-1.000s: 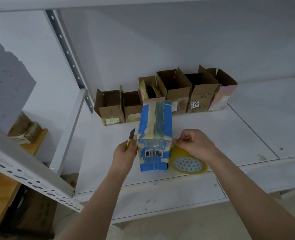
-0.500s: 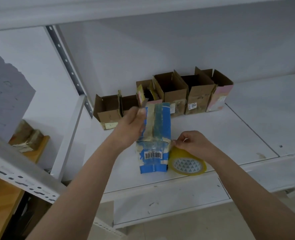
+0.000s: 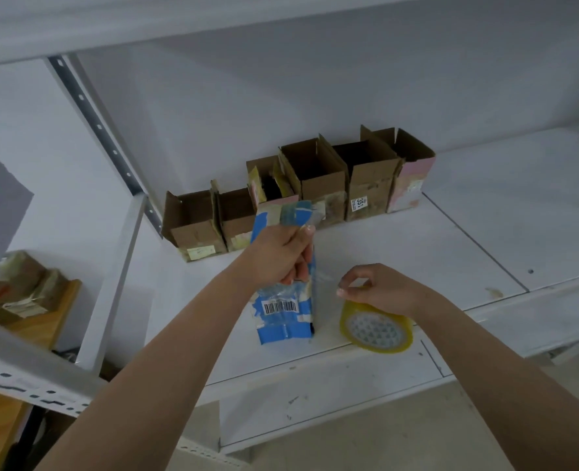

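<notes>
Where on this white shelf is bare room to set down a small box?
Free: the wide shelf right of the pink box and the right hand; also the strip between the cardboard box row and the hands. Crowded: the front middle, where the left hand grips the blue box and the right hand pinches tape from the tape roll.

Blue box (image 3: 286,329) with black-and-white barcode, yellow tape roll (image 3: 376,331), brown cartons (image 3: 322,185), white shelf (image 3: 451,253)

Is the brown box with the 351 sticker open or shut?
Open. The brown cardboard box with the 351 sticker has its flaps up, showing a dark inside.
</notes>
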Motion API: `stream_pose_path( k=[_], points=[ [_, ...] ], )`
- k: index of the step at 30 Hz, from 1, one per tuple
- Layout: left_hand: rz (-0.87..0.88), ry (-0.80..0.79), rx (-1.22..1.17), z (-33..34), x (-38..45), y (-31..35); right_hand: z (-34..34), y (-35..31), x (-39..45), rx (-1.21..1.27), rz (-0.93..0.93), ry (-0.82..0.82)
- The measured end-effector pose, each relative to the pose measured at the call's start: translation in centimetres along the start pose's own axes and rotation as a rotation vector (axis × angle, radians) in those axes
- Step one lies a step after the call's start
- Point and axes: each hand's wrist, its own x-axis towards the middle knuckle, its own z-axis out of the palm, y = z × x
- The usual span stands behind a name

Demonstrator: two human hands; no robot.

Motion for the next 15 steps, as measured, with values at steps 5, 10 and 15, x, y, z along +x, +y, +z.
stream_pose_path(
  k=[5, 10, 15],
  points=[
    [0.05, -0.075, 0.146, -0.5, -0.3, 0.6, -1.5, 0.4, -1.2, 0.065, -0.027, 0.005],
    [0.124, -0.32, 0.638, -0.8, 0.0, 2.7, -2.6, 0.6, -2.4, 0.162, -0.041, 0.055],
    [0.03, -0.411, 1.025, 0.9, 1.0, 4.8, -2.3, 0.0, -3.1, 0.146, -0.093, 0.145]
  ],
)
